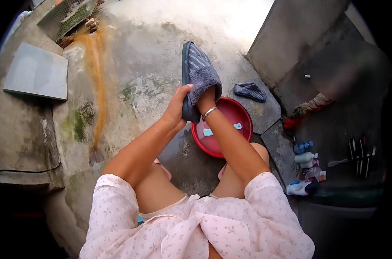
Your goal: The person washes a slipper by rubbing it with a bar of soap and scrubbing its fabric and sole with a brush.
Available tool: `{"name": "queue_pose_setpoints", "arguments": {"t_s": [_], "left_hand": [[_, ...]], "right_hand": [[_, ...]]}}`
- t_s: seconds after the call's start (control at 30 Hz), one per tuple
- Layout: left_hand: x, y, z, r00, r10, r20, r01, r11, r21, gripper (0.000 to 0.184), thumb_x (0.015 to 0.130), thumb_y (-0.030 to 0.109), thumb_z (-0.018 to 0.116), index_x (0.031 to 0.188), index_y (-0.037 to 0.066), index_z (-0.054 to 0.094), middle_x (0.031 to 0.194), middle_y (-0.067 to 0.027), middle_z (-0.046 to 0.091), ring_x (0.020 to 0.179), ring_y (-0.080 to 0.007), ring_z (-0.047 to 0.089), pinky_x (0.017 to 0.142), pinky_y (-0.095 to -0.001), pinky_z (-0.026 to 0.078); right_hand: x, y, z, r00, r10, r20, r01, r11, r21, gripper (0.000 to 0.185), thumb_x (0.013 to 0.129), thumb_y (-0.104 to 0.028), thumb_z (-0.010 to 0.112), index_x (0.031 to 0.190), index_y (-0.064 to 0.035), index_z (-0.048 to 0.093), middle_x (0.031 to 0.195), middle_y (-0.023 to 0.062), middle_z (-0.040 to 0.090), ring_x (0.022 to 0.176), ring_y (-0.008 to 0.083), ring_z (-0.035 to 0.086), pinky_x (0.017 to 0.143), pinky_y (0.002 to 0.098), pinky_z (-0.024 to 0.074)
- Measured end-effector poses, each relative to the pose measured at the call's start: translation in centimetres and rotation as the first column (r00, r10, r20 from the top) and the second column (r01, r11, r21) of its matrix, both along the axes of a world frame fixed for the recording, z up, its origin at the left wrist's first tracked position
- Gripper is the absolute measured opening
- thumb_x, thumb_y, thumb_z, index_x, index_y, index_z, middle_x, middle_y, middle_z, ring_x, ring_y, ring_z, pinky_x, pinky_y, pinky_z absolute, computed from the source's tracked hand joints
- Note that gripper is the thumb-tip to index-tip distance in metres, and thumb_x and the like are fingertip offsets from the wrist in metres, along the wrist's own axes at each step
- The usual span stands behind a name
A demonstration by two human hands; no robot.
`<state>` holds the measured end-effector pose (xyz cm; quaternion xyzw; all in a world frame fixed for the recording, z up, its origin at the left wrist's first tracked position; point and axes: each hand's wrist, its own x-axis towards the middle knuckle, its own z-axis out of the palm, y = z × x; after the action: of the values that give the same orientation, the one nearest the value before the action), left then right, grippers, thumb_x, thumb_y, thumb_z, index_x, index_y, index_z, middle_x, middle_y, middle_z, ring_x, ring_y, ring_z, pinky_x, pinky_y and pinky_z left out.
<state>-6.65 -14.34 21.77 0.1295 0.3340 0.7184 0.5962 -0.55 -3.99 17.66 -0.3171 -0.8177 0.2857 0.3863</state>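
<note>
A grey striped slipper (199, 58) with a fluffy cuff is held up in front of me, toe pointing away. My left hand (177, 105) grips its heel end from the left, thumb on the edge of the dark sole. Wearing a silver bracelet, my right hand (206, 101) reaches into the slipper's opening, so its fingers are hidden. Below stands a red basin (249, 121), partly covered by my right forearm. In it lies a pale blue flat tool (236, 126) with a hole at one end, possibly a brush. The matching slipper (250, 92) rests on the ground beyond the basin.
Several bottles (306, 158) stand at the right beside a low ledge, near a pale spoon-like object (337, 163). A concrete wall (286, 39) rises at the right. At the left are a grey slab (38, 71) and an orange-stained streak (100, 86) on the concrete floor.
</note>
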Motion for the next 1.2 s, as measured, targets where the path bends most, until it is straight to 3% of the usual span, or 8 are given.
{"name": "queue_pose_setpoints", "arguments": {"t_s": [0.2,0.3,0.4,0.47,0.8,0.93,1.03,1.2], "left_hand": [[0.9,-0.3,0.8,0.995,-0.056,-0.087,0.056,0.998,-0.007,0.049,0.088,0.025,0.061,0.133,0.011,0.046,0.121,-0.0070,0.058,0.108,-0.0189,0.059,0.096,-0.0349,0.048],[-0.2,-0.1,0.3,0.991,-0.056,-0.123,0.051,0.998,-0.042,0.048,0.089,0.023,0.059,0.133,0.008,0.046,0.120,-0.0084,0.059,0.108,-0.0189,0.059,0.095,-0.0346,0.049],[-0.6,0.3,-0.5,0.989,-0.045,-0.144,0.047,0.999,0.008,0.045,0.089,0.020,0.058,0.130,0.006,0.047,0.118,-0.0084,0.059,0.106,-0.0188,0.060,0.093,-0.0343,0.050],[-1.7,0.8,-0.9,0.995,-0.006,-0.101,0.008,1.000,0.021,0.039,0.089,0.020,0.059,0.125,0.006,0.052,0.110,-0.0088,0.062,0.099,-0.0192,0.063,0.088,-0.0338,0.051],[-0.6,-1.5,1.4,0.994,-0.024,-0.107,0.025,1.000,0.000,0.056,0.092,0.023,0.055,0.143,0.012,0.036,0.124,-0.0084,0.055,0.113,-0.0192,0.055,0.095,-0.0355,0.047],[1.4,-2.0,1.4,0.986,-0.100,-0.134,0.092,0.994,-0.062,0.064,0.088,0.026,0.060,0.144,0.008,0.034,0.126,-0.0081,0.054,0.112,-0.0200,0.056,0.100,-0.0369,0.045],[-1.4,-1.0,0.3,0.994,-0.106,0.023,0.106,0.994,-0.027,0.053,0.090,0.027,0.057,0.138,0.010,0.042,0.119,-0.0092,0.058,0.105,-0.0214,0.060,0.096,-0.0381,0.047],[-3.3,-1.4,0.8,0.996,-0.074,0.059,0.077,0.996,-0.051,0.046,0.097,0.043,0.044,0.127,0.010,0.052,0.119,-0.0103,0.062,0.111,-0.0221,0.060,0.097,-0.0392,0.048]], "right_hand": [[0.7,2.5,-0.9,0.954,0.090,0.285,-0.124,0.987,0.105,0.030,0.099,-0.016,0.037,0.117,-0.0062,0.058,0.109,0.0080,0.061,0.097,0.0204,0.057,0.086,0.0303,0.0468],[-0.9,3.4,-4.4,0.791,0.040,-0.610,-0.539,0.517,-0.665,0.029,0.101,-0.019,0.036,0.113,-0.0069,0.059,0.101,0.0068,0.060,0.090,0.0186,0.056,0.081,0.0310,0.0484],[-0.2,1.7,-2.9,0.742,-0.155,-0.652,-0.593,0.300,-0.747,0.029,0.101,-0.022,0.037,0.113,-0.0073,0.059,0.100,0.0075,0.060,0.087,0.0200,0.057,0.080,0.0322,0.0486],[-0.8,1.0,-2.8,0.965,0.090,-0.248,-0.188,0.893,-0.408,0.028,0.096,-0.018,0.044,0.114,0.0000,0.057,0.104,0.0161,0.062,0.091,0.0297,0.060,0.085,0.0369,0.0474],[-1.4,-0.6,-4.4,0.945,0.030,-0.327,-0.125,0.953,-0.276,0.030,0.096,-0.015,0.047,0.121,-0.0009,0.055,0.113,0.0144,0.061,0.102,0.0292,0.058,0.087,0.0351,0.0467],[0.4,0.8,-2.0,0.692,-0.032,-0.721,-0.626,0.470,-0.622,0.029,0.099,-0.018,0.041,0.117,-0.0038,0.058,0.109,0.0097,0.061,0.097,0.0222,0.056,0.088,0.0329,0.0465],[0.9,-0.2,0.6,0.962,0.235,-0.141,-0.273,0.871,-0.410,0.028,0.096,-0.017,0.045,0.115,0.0005,0.057,0.108,0.0115,0.061,0.099,0.0257,0.058,0.088,0.0353,0.0458],[-1.0,-5.3,3.8,0.931,0.076,-0.356,-0.148,0.973,-0.178,0.027,0.093,-0.015,0.045,0.099,0.0075,0.058,0.095,0.0296,0.060,0.090,0.0450,0.057,0.081,0.0447,0.0442]]}}
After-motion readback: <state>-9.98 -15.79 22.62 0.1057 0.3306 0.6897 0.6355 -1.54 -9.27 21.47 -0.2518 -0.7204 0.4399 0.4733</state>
